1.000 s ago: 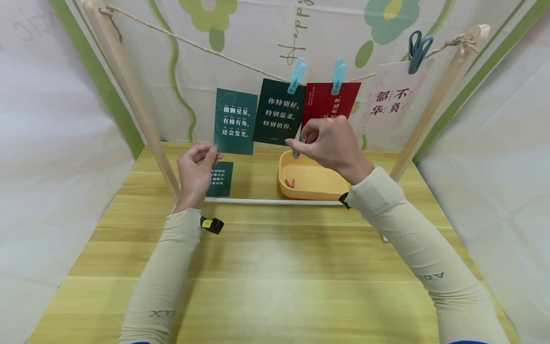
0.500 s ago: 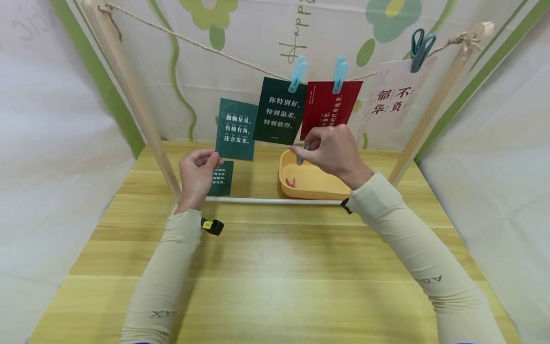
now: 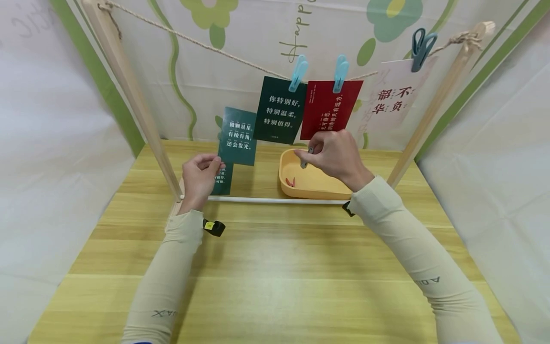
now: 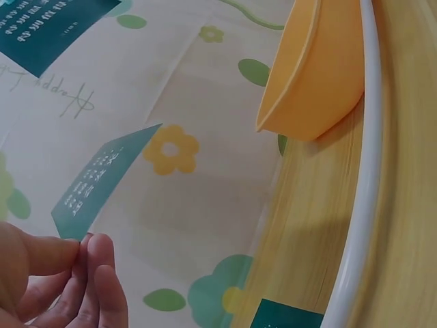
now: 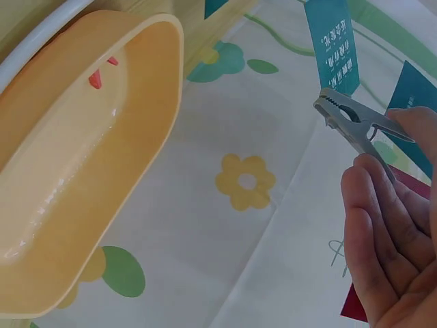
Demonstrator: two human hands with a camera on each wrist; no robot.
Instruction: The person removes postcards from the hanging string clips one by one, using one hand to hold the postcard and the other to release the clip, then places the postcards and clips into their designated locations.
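Note:
My left hand [image 3: 200, 179] pinches a teal card [image 3: 237, 136] with white writing by its lower left corner, thumb against fingers. In the left wrist view that card [image 4: 102, 181] stands tilted above the fingertips. With thumb and fingers my right hand [image 3: 337, 155] holds a grey clothespin [image 5: 355, 121], its jaws pointing away from the palm. This hand is in front of the yellow basin, below the hanging red card [image 3: 328, 107]. Left of the red card hangs a dark green card [image 3: 280, 110]. Light blue clothespins [image 3: 299, 74] fix both to a twine line [image 3: 206, 46].
Wooden posts [image 3: 124, 86] hold up the twine. A pale pink card [image 3: 397, 93] hangs at right from a dark teal clothespin [image 3: 423, 50]. The yellow basin [image 3: 296, 191], with a red clothespin [image 3: 290, 182] inside, stands behind a white bar [image 3: 266, 200]. Another green card [image 3: 223, 186] lies on the table.
My left hand has lowered the teal card, moving slightly right. The right hand has come down and a little right with the grey clothespin, uncovering more of the red card.

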